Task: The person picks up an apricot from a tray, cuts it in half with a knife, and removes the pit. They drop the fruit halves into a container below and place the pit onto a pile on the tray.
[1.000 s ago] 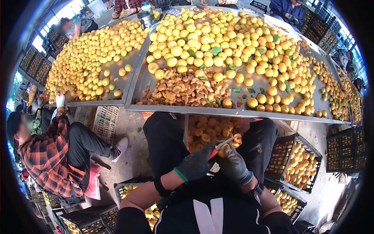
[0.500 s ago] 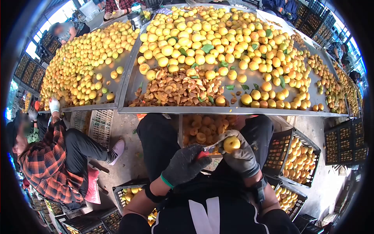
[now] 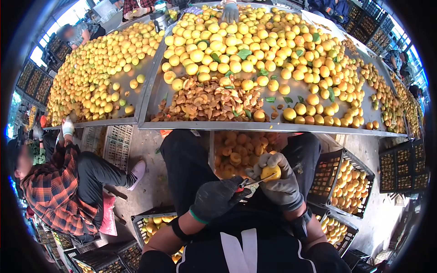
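My left hand (image 3: 213, 199), in a dark glove with a green cuff, is closed round the red handle of a knife (image 3: 246, 184). The thin blade reaches right and touches the lower side of a yellow apricot (image 3: 271, 172). That apricot sits in the fingers of my right hand (image 3: 283, 184), which wears a grey glove. Behind both hands, between my knees, a crate holds orange apricot pieces (image 3: 234, 157). On the metal table (image 3: 273, 126) in front lies a heap of brown-orange scraps (image 3: 214, 101), with many whole apricots (image 3: 255, 50) beyond.
Black crates of apricots stand to my right (image 3: 348, 186) and by my left hip (image 3: 152, 223). A person in a plaid shirt (image 3: 57, 195) sits at the left. Across the table, another person's gloved hand (image 3: 230, 12) rests on the fruit. Green leaves (image 3: 244, 53) lie among it.
The knife blade has shifted from the apricot's left side to its underside. My right fingers have closed further over the fruit. Another person's gloved hand has come over the far pile.
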Motion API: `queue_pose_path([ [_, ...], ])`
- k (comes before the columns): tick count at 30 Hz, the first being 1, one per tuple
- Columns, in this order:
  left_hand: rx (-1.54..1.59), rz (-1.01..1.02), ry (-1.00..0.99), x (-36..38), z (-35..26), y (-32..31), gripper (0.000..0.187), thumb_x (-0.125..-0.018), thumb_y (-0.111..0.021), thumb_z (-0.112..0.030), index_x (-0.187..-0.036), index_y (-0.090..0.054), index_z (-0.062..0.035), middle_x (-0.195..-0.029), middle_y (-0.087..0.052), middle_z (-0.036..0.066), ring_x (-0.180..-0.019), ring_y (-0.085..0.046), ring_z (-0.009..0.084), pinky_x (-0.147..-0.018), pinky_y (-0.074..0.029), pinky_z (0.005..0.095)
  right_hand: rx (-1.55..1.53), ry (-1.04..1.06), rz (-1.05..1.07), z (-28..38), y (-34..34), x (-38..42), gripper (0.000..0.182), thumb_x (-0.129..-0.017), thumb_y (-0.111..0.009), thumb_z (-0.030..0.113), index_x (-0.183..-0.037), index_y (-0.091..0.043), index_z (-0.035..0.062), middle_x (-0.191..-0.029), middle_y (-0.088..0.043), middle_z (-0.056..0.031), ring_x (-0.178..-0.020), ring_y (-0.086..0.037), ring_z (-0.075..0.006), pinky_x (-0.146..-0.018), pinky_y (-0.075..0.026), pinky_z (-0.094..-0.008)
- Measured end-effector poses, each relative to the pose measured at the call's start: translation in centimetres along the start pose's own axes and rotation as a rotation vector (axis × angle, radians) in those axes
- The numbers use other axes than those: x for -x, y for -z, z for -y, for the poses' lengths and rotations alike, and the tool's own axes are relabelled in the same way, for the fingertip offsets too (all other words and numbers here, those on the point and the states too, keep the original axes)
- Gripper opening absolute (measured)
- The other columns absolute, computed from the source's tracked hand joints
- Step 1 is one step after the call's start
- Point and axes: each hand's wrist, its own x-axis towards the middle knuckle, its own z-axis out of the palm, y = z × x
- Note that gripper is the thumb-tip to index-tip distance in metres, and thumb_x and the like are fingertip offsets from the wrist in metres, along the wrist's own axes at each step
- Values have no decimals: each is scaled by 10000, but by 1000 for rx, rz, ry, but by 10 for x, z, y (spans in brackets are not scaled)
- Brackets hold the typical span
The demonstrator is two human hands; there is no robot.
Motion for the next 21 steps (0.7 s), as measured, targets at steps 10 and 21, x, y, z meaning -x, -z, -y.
queue_pose_path([
  [10, -26, 85, 23, 2, 9, -10, 272, -768, -668, -152, -1012, -677, -33, -778, -657, 127, -675, -644, 299, -596, -513, 392, 42, -6, -30, -1, -14, 4, 475, -630, -663, -98, -1043, -536, 101, -1048, -522, -49, -993, -574, -227, -1032, -380, -467],
  [21, 47, 97, 191, -4, 9, -15, 321, -807, -674, -199, -1055, -644, 2, -742, -635, 193, -659, -628, 360, -579, -492, 426, 739, -68, -58, 5, -8, -7, 593, -803, -762, 189, -1274, -429, 49, -1249, -568, -98, -1194, -542, -262, -1048, -388, -396],
])
